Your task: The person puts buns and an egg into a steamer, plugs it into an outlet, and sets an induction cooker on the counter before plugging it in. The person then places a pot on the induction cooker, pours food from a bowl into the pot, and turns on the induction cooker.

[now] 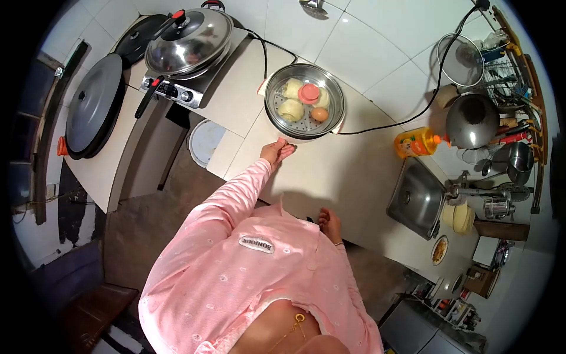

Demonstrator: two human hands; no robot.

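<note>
A round electric steamer [272,121] stands on the counter against the tiled wall, its lid off. In its perforated tray lie several pale steamed buns [290,110], a brown egg [319,114] and a round pink item [308,93]. My left hand [278,152] is at the steamer's lower front, fingers drawn together; whatever lies between the fingertips is too small to make out. Farther back, close to the counter's near edge, my right hand [330,224] hangs with its fingers curled in and nothing visible in them.
A lidded wok [194,44] sits on a cooktop [177,91] at left, beside a large dark pan [94,106]. On the right are an orange bottle [414,143], a sink [416,197] and hanging utensils. A black cord [377,129] runs from the steamer along the wall.
</note>
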